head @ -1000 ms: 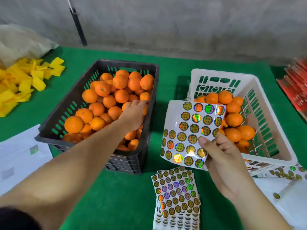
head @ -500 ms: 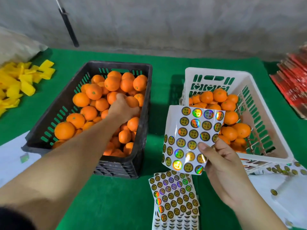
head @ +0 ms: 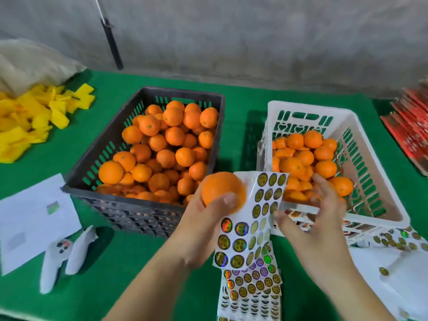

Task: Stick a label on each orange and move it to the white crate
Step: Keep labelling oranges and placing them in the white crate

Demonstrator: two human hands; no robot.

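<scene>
Two bare forearms enter from the lower edge of the head view, each ending in an ungloved hand. Left hand [head: 203, 225]: no ring, watch or bracelet seen; the thumbnail is short and unpainted. Left forearm uncovered as far as the frame shows, no sleeve in sight. Right hand [head: 317, 218]: likewise bare, no jewellery or wrist strap seen; its fingers [head: 324, 186] are blurred, so nails cannot be assessed. Right forearm uncovered to the frame edge.

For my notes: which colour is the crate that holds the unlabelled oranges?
Black crate, with green showing through its slots; head view.
</scene>
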